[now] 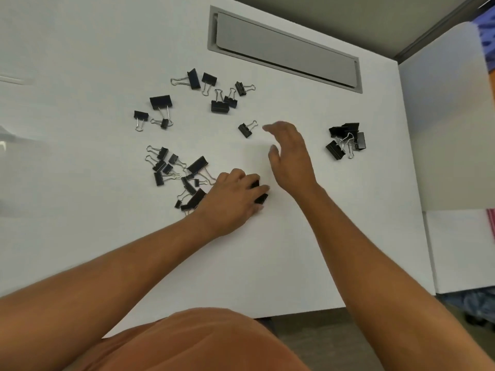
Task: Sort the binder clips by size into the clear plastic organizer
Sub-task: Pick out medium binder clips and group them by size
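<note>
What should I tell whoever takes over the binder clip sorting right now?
Left hand: its grip is closed on black binder clips at the near pile's edge.
Right hand: open, empty, above the table, fingers towards a lone clip.
Clips: near-left pile, loose scatter farther back, and a tight cluster to the right on the white table.
Done: possibly that right cluster, as a grouped batch.
Left: nearly everything. The clear organizer is not plainly in view, so find it first.

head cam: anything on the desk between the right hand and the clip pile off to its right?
Nothing. In the head view the white desk is bare between the right hand and the clip pile.
</note>
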`<control>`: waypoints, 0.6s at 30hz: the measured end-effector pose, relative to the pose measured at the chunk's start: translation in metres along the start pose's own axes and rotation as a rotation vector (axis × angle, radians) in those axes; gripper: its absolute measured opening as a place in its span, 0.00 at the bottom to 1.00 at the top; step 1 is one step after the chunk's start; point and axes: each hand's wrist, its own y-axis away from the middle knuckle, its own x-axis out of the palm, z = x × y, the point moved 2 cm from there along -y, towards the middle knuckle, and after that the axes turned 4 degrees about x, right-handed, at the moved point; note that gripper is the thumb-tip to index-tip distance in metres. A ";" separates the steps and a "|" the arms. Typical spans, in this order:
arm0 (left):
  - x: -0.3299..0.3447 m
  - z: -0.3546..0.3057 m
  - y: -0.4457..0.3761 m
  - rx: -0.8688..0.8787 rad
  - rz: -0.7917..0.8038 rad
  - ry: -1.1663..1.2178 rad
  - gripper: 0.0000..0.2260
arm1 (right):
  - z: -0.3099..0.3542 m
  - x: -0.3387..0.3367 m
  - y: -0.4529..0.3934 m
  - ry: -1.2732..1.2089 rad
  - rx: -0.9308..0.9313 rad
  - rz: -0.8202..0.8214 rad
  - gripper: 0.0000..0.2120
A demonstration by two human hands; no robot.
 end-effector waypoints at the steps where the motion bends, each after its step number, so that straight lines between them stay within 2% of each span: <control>1: 0.001 -0.001 0.001 0.011 0.020 -0.007 0.17 | 0.006 0.008 -0.015 0.067 -0.051 0.077 0.25; 3: 0.003 -0.004 0.004 0.034 0.033 -0.014 0.17 | 0.014 0.027 -0.037 0.189 -0.163 0.210 0.27; 5: 0.006 -0.007 0.008 0.058 0.017 -0.011 0.14 | 0.015 0.042 -0.044 0.234 -0.216 0.283 0.24; 8: 0.008 -0.013 0.016 0.064 0.017 -0.012 0.12 | 0.007 0.045 -0.033 0.166 -0.191 0.182 0.16; 11: 0.010 -0.021 0.028 0.060 0.005 -0.007 0.16 | -0.007 0.034 0.003 0.122 -0.118 0.059 0.10; 14: 0.013 -0.031 0.040 0.034 -0.018 0.025 0.20 | -0.022 0.022 0.056 0.063 -0.051 0.032 0.13; 18: 0.019 -0.036 0.051 -0.071 -0.072 0.125 0.28 | -0.020 0.018 0.116 -0.193 0.094 0.097 0.22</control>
